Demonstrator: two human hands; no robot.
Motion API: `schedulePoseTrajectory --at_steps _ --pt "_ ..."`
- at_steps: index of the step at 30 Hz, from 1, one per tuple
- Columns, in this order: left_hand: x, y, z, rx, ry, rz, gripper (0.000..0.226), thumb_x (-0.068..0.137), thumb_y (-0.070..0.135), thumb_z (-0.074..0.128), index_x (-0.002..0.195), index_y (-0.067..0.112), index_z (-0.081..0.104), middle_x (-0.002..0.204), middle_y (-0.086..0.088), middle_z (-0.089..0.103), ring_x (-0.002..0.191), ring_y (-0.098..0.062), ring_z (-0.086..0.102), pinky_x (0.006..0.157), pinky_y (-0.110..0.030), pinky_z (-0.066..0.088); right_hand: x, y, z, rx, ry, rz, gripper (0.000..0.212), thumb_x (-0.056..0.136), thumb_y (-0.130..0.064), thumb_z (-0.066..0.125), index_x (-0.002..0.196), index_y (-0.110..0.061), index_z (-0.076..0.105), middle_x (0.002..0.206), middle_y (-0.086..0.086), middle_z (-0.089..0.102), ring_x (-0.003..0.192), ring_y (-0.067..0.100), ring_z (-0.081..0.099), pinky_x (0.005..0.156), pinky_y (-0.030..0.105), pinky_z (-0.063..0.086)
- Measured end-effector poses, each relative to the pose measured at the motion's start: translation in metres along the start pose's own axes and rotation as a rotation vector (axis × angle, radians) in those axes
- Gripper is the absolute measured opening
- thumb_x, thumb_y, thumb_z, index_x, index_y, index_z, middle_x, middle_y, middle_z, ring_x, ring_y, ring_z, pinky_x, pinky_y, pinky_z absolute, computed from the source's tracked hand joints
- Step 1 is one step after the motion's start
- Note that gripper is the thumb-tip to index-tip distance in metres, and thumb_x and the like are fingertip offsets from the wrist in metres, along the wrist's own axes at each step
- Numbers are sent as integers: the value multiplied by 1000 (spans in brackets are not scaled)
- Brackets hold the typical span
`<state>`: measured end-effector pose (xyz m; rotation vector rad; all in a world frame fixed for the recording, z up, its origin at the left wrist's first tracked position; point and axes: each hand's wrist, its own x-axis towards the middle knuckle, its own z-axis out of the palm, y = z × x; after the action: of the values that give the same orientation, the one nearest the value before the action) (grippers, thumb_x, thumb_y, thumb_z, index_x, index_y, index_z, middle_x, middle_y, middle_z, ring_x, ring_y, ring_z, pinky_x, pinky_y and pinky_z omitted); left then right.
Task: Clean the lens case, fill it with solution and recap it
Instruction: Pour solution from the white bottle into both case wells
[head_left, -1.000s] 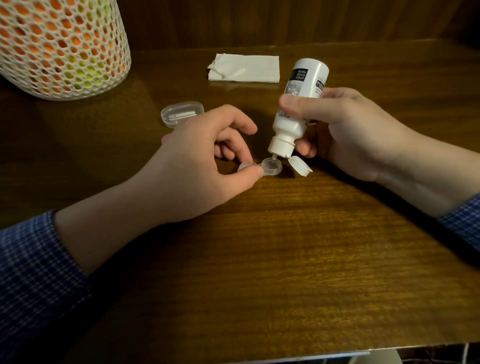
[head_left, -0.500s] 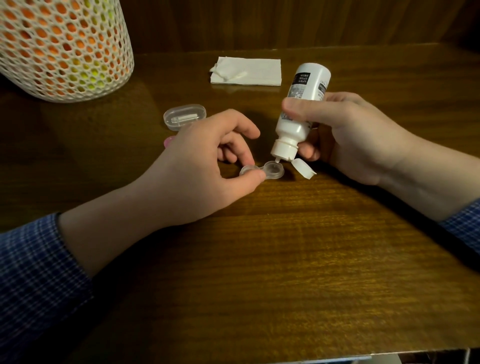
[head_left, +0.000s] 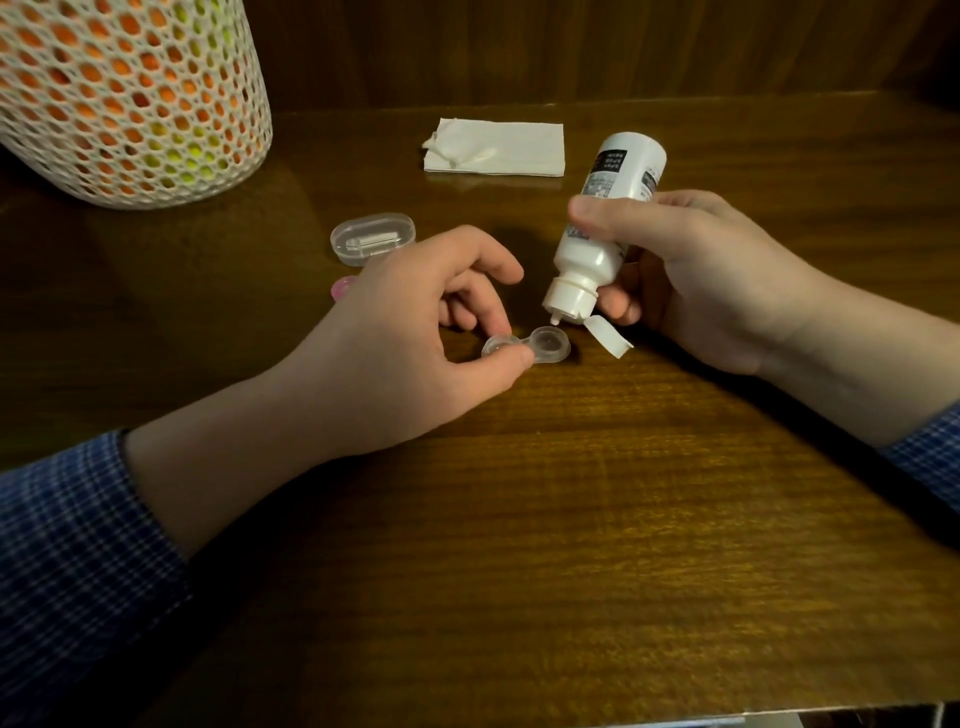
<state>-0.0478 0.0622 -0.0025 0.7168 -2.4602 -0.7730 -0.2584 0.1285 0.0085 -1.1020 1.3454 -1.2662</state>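
Two hands share the filling step. The left hand (head_left: 415, 332) pinches the left well of the lens case (head_left: 525, 348) flat against the table (head_left: 571, 545), steadying it. At its 3 o'clock, the right hand (head_left: 691, 270) wraps the tilted solution bottle (head_left: 602, 234), nozzle just above the open right well (flip cap hanging), ready to drip solution.

Two hands were in view, the left hand (head_left: 415, 332) at nine o'clock and the right hand (head_left: 701, 270) at three. There was one lens case (head_left: 540, 347) (two wells, both uncapped), one white bottle (head_left: 602, 228), one clear box (head_left: 373, 238), one pink cap (head_left: 343, 287), one folded tissue (head_left: 498, 148) at twelve o'clock, and one mesh basket (head_left: 130, 98) at ten.
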Motion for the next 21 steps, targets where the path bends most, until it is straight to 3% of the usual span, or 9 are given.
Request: schedulePoseTrajectory --at_steps 6,13,16,21 --pt "-2 3 -1 8 -19 21 56 79 40 80 129 23 61 91 16 71 93 -3 68 83 -18 53 4 0 -3 117 39 47 27 93 -34 69 99 -8 64 67 1 63 50 8 52 46 19 43" --pt "-5 6 -1 57 -49 71 72 72 50 79 135 30 53 92 18 68 92 -7 66 81 -31 56 5 -1 -5 199 65 94 29 91 -35 71 101 -9 61 64 0 62 49 8 51 45 18 43" --pt "-6 6 -2 3 -74 61 69 77 43 79 138 31 50 93 16 69 93 -8 67 81 -27 55 5 -2 -6 217 70 106 30 90 -35 70 102 -9 60 65 1 60 49 9 50 46 19 42" --pt "-6 5 -2 -39 -127 92 71 79 11 78 140 30 47 98 17 72 95 -13 69 84 -23 53 6 -6 -9 287 103 135 27 92 -34 67 99 -10 57 68 3 59 55 10 48 48 20 41"
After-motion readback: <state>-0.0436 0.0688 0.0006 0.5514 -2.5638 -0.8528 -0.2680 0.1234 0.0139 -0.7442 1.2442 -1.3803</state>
